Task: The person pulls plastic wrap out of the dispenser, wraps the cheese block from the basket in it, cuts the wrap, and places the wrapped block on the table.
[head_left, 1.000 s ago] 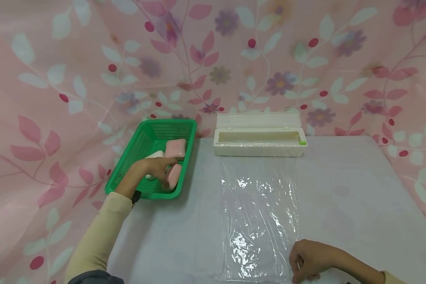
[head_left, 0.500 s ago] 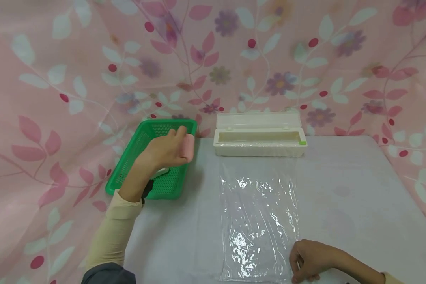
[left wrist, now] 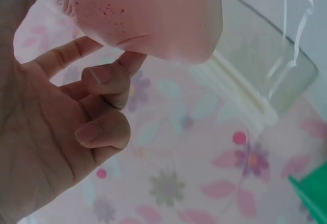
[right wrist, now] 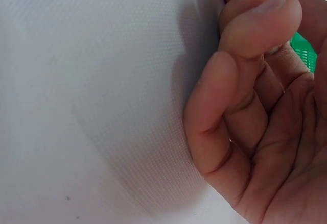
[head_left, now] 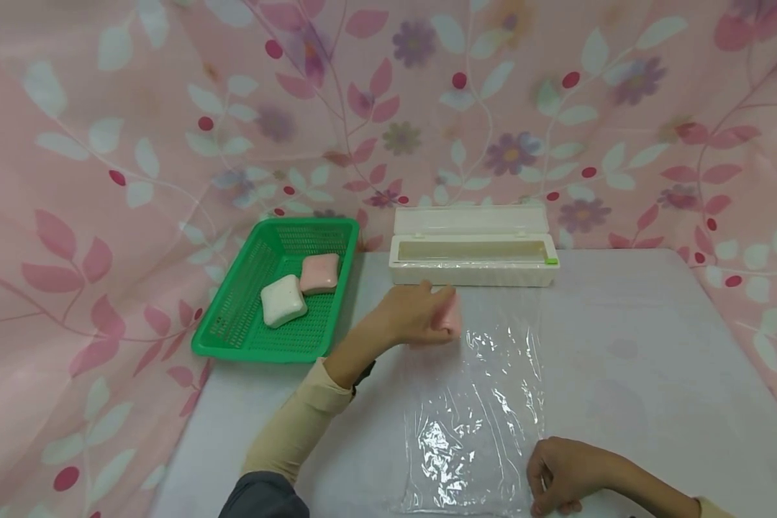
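Note:
A pink bar of soap, rounded with red specks in the left wrist view, is held between the thumb and fingers of my left hand. Its last fingers curl free below the bar. This hand is over the upper part of a clear sheet of cling film spread on the white table. My right hand rests on the table by the film's near right corner, fingers loosely curled. In the right wrist view those fingers lie against the white cloth, with nothing seen between them.
A white cling film dispenser stands at the back, lid raised, a green slider at its right end. The green basket at left holds a white soap and a pink soap. A floral curtain hangs behind.
My left hand took a pink soap from the green basket, lifted it out and carried it right, over the film. The right hand has stayed in place.

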Available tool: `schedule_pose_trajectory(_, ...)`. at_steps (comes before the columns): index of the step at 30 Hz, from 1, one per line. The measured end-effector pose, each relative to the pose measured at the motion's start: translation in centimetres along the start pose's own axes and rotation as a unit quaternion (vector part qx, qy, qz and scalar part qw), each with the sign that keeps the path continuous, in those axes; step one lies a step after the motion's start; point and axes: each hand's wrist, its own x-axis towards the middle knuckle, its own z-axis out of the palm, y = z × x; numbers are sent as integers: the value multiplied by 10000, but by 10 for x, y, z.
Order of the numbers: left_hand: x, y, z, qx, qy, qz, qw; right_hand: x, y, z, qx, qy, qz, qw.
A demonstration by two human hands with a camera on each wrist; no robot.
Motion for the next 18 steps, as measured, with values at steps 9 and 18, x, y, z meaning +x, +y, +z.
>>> schedule_pose_trajectory(9, 34, 32, 44, 188, -677, 189, 9973, 2, -1, 3, 44, 101, 2, 9999)
schedule_pose_trajectory(18, 44, 44, 90, 140, -804, 120, 9966, 0, -5, 3, 195, 114, -25, 9997)
